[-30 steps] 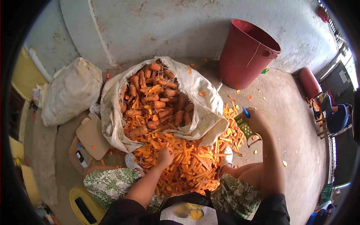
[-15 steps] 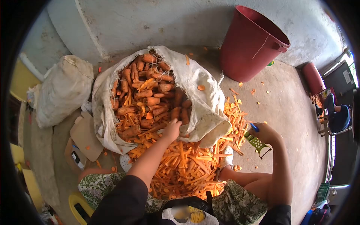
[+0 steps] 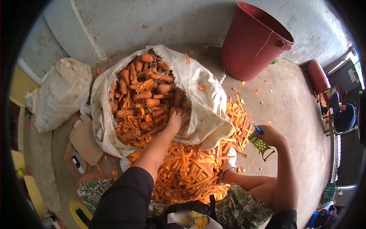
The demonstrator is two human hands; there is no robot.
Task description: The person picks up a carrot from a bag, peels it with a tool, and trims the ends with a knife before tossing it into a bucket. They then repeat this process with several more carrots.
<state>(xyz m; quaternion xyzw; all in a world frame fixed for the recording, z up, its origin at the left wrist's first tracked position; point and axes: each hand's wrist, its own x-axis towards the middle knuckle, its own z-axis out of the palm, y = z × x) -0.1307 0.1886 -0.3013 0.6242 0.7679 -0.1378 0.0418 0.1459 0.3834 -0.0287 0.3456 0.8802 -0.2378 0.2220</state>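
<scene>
My left hand (image 3: 178,119) reaches into the open mouth of a white woven sack (image 3: 207,97) full of carrots (image 3: 152,102). Its fingers are bent round a carrot at the right side of the opening, with the fingertips partly hidden. Out to the right, over the floor, my right hand (image 3: 270,136) is closed on a green peeler (image 3: 261,147) with a perforated body and a blade across its end. A blue handle-like piece (image 3: 258,129) sticks out of the same fist. Between my legs lies a large heap of carrot peelings (image 3: 190,171).
A cracked dark red bin (image 3: 249,45) stands by the wall. At left are a stuffed white sack (image 3: 63,93) and a piece of cardboard (image 3: 87,139) with a small black-and-white device (image 3: 79,163). Carrot scraps litter the floor. Another person's legs (image 3: 345,114) show at far right.
My left hand has moved deeper into the sack, up and slightly right, onto a carrot. My right hand keeps the peeler in nearly the same place. The view has shifted slightly.
</scene>
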